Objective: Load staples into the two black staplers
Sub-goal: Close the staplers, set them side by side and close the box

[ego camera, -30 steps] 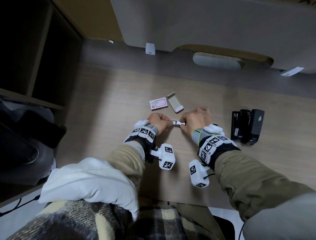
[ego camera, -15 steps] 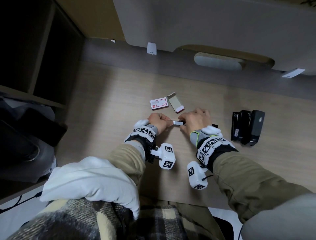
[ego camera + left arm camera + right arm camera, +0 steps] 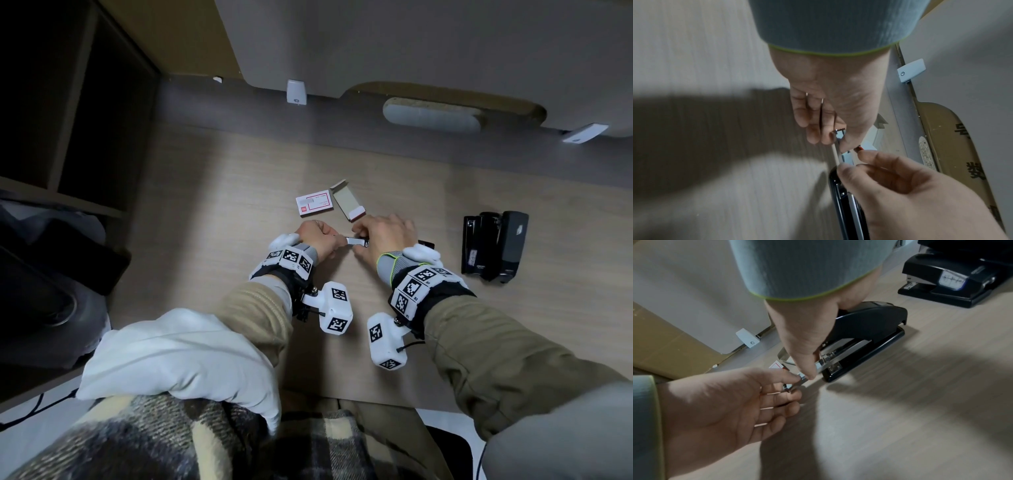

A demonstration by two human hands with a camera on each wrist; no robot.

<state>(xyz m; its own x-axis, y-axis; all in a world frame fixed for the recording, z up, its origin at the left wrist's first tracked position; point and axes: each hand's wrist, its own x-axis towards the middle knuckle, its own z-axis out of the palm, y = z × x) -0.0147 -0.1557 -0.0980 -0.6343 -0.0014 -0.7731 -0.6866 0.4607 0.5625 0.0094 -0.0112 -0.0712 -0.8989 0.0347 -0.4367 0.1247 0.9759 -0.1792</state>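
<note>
My right hand (image 3: 383, 236) grips one black stapler (image 3: 869, 321) lying flat on the desk, its metal front end exposed. The right thumb rests at that front end. My left hand (image 3: 318, 236) pinches a silver staple strip (image 3: 797, 382) between thumb and fingertips and holds it at the stapler's front. In the head view the staple strip (image 3: 356, 241) bridges the two hands, and only a black corner of the stapler (image 3: 425, 244) shows. The second black stapler (image 3: 493, 246) stands apart to the right, untouched.
A red-and-white staple box (image 3: 314, 204) and its open cardboard sleeve (image 3: 347, 204) lie just beyond the hands. A grey panel (image 3: 411, 51) with white brackets closes off the desk's far side. Dark shelving stands at the left.
Both hands stay together at the stapler's front. The right hand has edged slightly left, and a little less of the strip shows between the hands.
</note>
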